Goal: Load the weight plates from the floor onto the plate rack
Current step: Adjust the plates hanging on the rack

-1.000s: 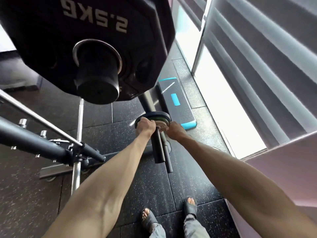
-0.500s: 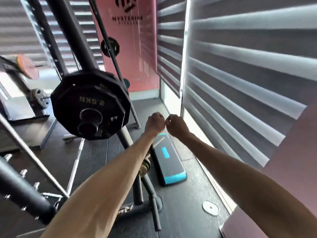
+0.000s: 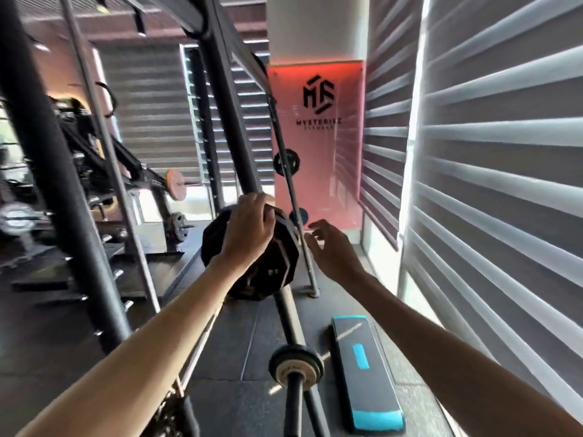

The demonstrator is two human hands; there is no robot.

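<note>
My left hand (image 3: 249, 230) curled over the top rim of the plate (image 3: 279, 266), plate on the rack (image 3: 285, 313) mid-frame, right hand (image 3: 334, 247) just beside, fingers spread, holding nothing, small plates (image 3: 296, 367) lower centre

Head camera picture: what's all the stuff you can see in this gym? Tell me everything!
big plate: one, black, on the rack's upper peg, centre
small plates: a stack, number unclear, dark rim with a pale middle, on the lower peg
rack post: one, black, slanting up behind the big plate
step board: one, black and blue, on the floor at right
sign: one, pink-red with a black logo, back wall
far plate: one, black, on a thin bar in front of the sign
orange plate: one, far left
blinds: grey, right side
left hand: fingers curled over the big plate's top edge
right hand: fingers spread, beside the big plate, not touching
</note>
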